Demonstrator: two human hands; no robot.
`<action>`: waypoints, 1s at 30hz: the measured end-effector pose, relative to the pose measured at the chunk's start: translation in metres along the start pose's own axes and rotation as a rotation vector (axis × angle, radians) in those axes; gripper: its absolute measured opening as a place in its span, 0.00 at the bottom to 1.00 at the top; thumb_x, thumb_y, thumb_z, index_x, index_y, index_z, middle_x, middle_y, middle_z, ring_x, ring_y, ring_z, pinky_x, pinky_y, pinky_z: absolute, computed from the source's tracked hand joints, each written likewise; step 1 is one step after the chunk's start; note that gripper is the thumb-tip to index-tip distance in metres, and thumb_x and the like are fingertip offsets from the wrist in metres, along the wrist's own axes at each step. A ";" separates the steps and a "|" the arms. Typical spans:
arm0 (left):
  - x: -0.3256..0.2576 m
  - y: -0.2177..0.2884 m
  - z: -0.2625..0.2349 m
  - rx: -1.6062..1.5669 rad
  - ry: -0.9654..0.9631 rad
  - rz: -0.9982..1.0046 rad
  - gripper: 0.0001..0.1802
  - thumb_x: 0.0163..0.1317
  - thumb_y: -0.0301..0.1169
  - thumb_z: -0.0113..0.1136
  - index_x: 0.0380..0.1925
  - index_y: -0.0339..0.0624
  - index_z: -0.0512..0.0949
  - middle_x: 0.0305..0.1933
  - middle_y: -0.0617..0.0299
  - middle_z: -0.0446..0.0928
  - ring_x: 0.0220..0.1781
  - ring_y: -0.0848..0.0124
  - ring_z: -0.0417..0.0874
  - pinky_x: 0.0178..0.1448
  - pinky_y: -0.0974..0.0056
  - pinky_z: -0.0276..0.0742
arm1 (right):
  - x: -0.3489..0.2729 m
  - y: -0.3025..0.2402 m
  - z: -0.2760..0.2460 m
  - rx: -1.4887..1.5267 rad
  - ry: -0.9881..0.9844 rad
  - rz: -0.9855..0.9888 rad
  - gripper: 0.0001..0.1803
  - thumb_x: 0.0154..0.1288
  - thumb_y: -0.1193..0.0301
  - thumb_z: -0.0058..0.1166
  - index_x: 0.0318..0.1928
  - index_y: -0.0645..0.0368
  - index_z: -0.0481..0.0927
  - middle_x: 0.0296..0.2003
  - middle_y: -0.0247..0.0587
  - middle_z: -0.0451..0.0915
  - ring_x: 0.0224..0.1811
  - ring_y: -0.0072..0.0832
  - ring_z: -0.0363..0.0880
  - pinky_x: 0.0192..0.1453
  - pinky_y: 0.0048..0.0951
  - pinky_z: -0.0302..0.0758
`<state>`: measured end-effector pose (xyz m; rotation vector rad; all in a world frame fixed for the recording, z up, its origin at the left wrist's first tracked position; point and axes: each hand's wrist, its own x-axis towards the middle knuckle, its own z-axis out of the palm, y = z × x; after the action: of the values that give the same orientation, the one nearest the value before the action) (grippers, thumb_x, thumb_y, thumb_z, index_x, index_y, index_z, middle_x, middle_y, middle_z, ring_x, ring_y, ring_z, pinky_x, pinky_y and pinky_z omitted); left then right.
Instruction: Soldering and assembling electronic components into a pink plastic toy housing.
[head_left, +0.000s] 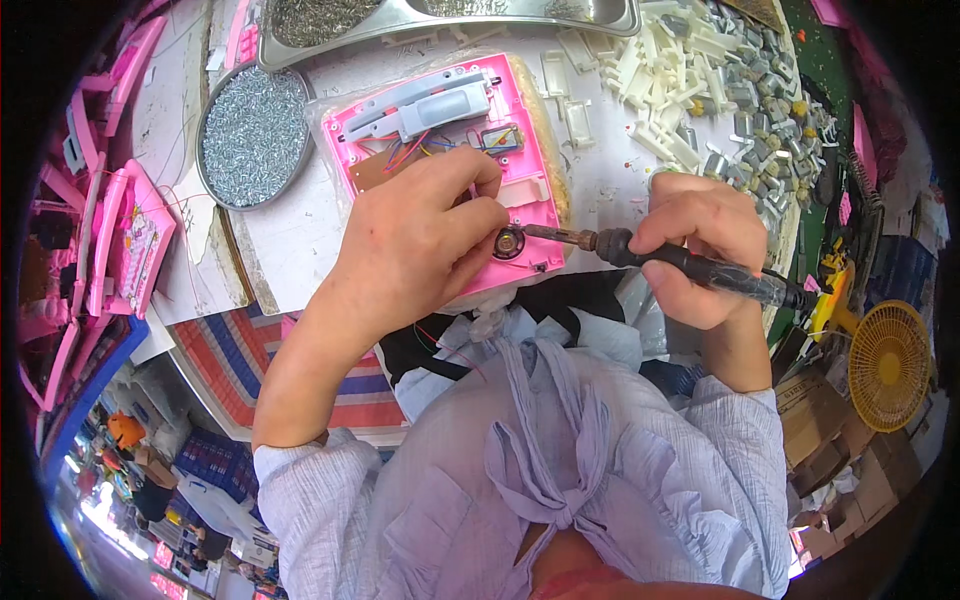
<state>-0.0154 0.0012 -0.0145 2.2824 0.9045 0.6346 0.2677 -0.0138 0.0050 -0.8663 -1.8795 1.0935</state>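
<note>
My right hand [705, 245] grips the black handle of a soldering iron [690, 262]. Its metal tip points left and meets the edge of a small round black speaker [508, 242]. That speaker sits in the near right part of a pink plastic housing [535, 130]. Over the housing's near left side, my left hand [420, 225] has its fingers bent and pinched beside the speaker; what lies between them is hidden. Inside the housing are a grey plastic part [440, 112], coloured wires and a brown board [380, 172], partly covered by my left hand.
A round tray of small silvery screws [255, 135] stands left of the housing. Metal trays [420, 22] of small parts lie beyond it. White plastic pieces [655, 90] and small grey motors [770, 130] are heaped right. Pink housings [130, 240] pile up far left; a yellow fan [888, 365] stands right.
</note>
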 end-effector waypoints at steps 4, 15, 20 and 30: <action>0.000 0.001 0.000 -0.001 0.000 -0.007 0.14 0.45 0.19 0.72 0.33 0.41 0.81 0.41 0.60 0.78 0.38 0.62 0.85 0.39 0.60 0.81 | -0.002 0.001 -0.002 -0.019 -0.040 0.002 0.12 0.51 0.69 0.64 0.32 0.65 0.82 0.19 0.36 0.72 0.18 0.27 0.65 0.22 0.30 0.56; -0.002 -0.001 0.000 0.013 -0.002 0.008 0.13 0.46 0.20 0.72 0.33 0.41 0.81 0.41 0.59 0.78 0.38 0.61 0.84 0.39 0.60 0.81 | -0.018 -0.006 -0.022 0.050 0.086 0.019 0.11 0.50 0.71 0.64 0.33 0.65 0.83 0.20 0.34 0.72 0.21 0.25 0.67 0.25 0.29 0.59; 0.001 0.000 0.000 0.039 -0.024 0.002 0.11 0.48 0.22 0.71 0.33 0.41 0.81 0.43 0.58 0.79 0.42 0.59 0.84 0.42 0.58 0.81 | -0.101 -0.007 -0.095 0.205 0.543 0.209 0.17 0.62 0.62 0.63 0.40 0.65 0.79 0.29 0.36 0.74 0.31 0.28 0.68 0.40 0.33 0.66; 0.007 0.012 0.000 0.024 0.005 -0.006 0.10 0.48 0.18 0.70 0.32 0.37 0.81 0.40 0.54 0.79 0.38 0.58 0.84 0.41 0.59 0.81 | -0.190 -0.027 -0.215 -0.133 1.468 0.113 0.05 0.66 0.79 0.56 0.40 0.65 0.82 0.34 0.35 0.80 0.29 0.17 0.72 0.32 0.19 0.67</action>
<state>-0.0057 -0.0011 -0.0044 2.2993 0.9249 0.6303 0.5383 -0.1039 0.0453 -1.3189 -0.6452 0.1430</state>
